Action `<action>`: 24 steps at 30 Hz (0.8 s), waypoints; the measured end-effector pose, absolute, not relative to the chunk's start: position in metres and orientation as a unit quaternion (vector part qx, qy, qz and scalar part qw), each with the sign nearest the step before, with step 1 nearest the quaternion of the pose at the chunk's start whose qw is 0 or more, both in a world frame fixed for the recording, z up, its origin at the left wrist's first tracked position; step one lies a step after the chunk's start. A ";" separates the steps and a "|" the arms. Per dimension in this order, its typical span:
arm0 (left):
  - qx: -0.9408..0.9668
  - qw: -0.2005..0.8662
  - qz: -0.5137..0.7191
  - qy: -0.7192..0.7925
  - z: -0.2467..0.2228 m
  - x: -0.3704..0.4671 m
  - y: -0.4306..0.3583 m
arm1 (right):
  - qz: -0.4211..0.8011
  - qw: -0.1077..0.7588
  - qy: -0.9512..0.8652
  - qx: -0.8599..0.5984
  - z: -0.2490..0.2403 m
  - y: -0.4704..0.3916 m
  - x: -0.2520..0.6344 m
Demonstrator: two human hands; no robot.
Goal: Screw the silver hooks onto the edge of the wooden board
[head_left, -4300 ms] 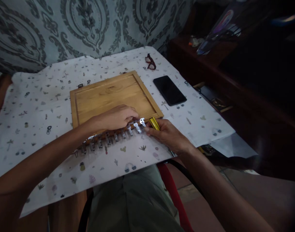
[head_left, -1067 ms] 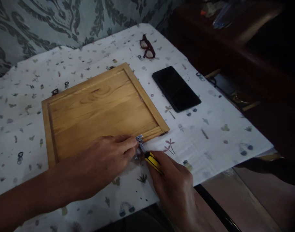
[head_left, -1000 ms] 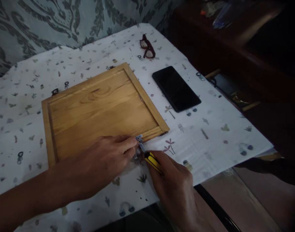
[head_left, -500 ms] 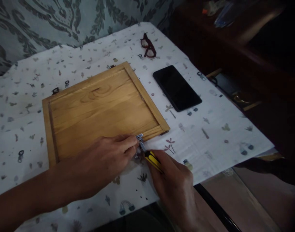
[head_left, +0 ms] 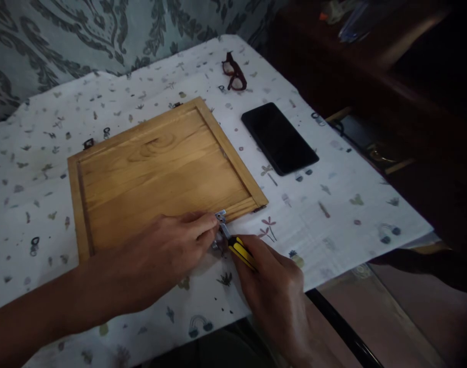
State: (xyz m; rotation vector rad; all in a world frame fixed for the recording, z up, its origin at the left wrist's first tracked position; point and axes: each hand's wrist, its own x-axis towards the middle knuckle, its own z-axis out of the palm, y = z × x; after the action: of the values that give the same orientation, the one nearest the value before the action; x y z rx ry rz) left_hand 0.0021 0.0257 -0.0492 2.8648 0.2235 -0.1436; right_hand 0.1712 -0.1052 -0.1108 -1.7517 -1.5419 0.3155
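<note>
In the head view, your right hand (head_left: 274,278) is wrapped around a yellow-and-black handled tool (head_left: 241,250). Your left hand (head_left: 176,236) pinches the silver metal bracket (head_left: 220,216) just ahead of that handle, by the near edge of the framed wooden panel (head_left: 160,158). Beyond your grip, rightward, lies a smartphone (head_left: 280,139); farther, eyeglasses (head_left: 236,75).

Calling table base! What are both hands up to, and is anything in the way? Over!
Right hand gripping yellow-and-black tool. Left hand holding metal piece at wooden panel's near edge. Phone, glasses clear of both hands.
</note>
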 end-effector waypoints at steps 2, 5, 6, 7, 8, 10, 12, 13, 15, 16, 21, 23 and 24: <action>0.987 0.135 -0.046 0.079 -0.048 0.002 0.025 | 0.119 0.383 -0.606 -0.687 -0.111 -0.105 0.171; 0.987 0.132 -0.048 0.083 -0.047 0.003 0.025 | 0.119 0.379 -0.608 -0.688 -0.111 -0.105 0.171; 0.987 0.131 -0.051 0.084 -0.047 0.003 0.024 | 0.121 0.377 -0.608 -0.688 -0.111 -0.105 0.170; 0.986 0.131 -0.054 0.085 -0.047 0.003 0.024 | 0.122 0.377 -0.607 -0.689 -0.111 -0.105 0.170; 0.986 0.131 -0.057 0.087 -0.047 0.003 0.024 | 0.123 0.376 -0.605 -0.691 -0.111 -0.105 0.170; 0.985 0.133 -0.064 0.089 -0.048 0.003 0.024 | 0.126 0.375 -0.601 -0.695 -0.112 -0.105 0.170; 0.985 0.137 -0.067 0.087 -0.048 0.004 0.024 | 0.129 0.372 -0.597 -0.699 -0.111 -0.106 0.171; 0.985 0.138 -0.066 0.085 -0.048 0.004 0.024 | 0.131 0.371 -0.596 -0.700 -0.111 -0.106 0.171; 0.984 0.140 -0.064 0.085 -0.047 0.004 0.025 | 0.130 0.371 -0.595 -0.701 -0.111 -0.106 0.171; 0.984 0.140 -0.067 0.087 -0.047 0.004 0.025 | 0.130 0.371 -0.594 -0.702 -0.111 -0.106 0.171; 0.980 0.144 -0.095 0.094 -0.045 0.003 0.025 | 0.134 0.366 -0.595 -0.703 -0.111 -0.106 0.171; 0.980 0.148 -0.089 0.096 -0.045 0.003 0.025 | 0.141 0.365 -0.594 -0.703 -0.111 -0.106 0.171; 0.980 0.151 -0.085 0.097 -0.045 0.003 0.025 | 0.144 0.366 -0.595 -0.701 -0.111 -0.106 0.171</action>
State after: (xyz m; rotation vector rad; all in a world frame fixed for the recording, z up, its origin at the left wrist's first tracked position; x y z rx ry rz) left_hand 0.0026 0.0245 -0.0452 2.8143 0.2782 -0.2446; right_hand 0.1712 -0.1060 -0.1110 -1.8024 -1.5289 0.3700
